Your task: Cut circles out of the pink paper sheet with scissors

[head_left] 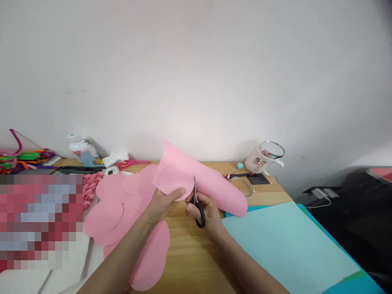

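The pink sheet (214, 183) is raised above the desk (190, 253), towards its far edge, with a curled end dropping to the right near the light blue sheets (284, 245). It looks like thin craft paper or card: very light, bendy rather than floppy, and springy enough to roll into a loose tube. I judge its face to be fairly smooth without being slippery; a hard pinch would likely crease it, and a sharp tug could tear it where the scissors (196, 195) bite.

The left hand (163, 202) holds the sheet by its near margin, the thumb lying on top. That seems a good place to take hold: flat paper close to the blades, yet clear of them (a grip on the curled end would probably let this part sag). A faint curved line shows on the paper beyond the thumb. The right hand (206, 210) is closed round the black handles of the scissors, blades pointing up at the paper.

Towards the desk's near left corner, rounded pink pieces (105, 216) overlap in a pile; being so light, they should slide easily if brushed.
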The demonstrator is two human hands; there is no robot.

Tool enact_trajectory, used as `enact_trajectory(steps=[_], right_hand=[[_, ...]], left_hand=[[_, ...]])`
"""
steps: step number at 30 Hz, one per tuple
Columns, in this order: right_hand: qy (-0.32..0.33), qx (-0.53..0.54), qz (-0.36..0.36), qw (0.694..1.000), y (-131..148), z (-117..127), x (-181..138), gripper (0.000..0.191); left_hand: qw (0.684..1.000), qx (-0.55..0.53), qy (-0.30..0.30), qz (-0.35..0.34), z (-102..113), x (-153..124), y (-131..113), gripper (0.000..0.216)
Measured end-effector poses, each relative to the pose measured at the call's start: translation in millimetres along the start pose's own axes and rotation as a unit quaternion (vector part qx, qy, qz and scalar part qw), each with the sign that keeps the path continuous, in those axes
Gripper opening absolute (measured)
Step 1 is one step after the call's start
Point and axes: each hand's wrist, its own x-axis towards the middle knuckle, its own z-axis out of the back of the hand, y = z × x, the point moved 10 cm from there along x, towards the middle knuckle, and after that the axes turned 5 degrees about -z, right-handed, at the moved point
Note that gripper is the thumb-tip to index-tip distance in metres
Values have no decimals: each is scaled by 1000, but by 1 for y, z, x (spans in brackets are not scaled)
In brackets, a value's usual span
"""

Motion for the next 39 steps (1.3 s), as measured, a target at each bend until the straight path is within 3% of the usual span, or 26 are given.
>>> enact_trajectory(steps=[6,13,19,24,39], right_hand=[[-79,-59,66,993,11,12,-5,23],[18,39,-31,999,-11,-3,4,21],[7,27,-28,999,-10,-1,5,20],[6,30,-37,999,-3,-1,6,23],[7,41,-38,998,0,-3,6,26]], left_hand=[[998,-49,14,19,-3,0,3,22],[997,-53,20,61,-3,2,15,10],[995,-46,27,85,-4,1,20,14],[997,-32,-3,66,3,3,15,19],[998,-16,2,56,4,2,11,15]])
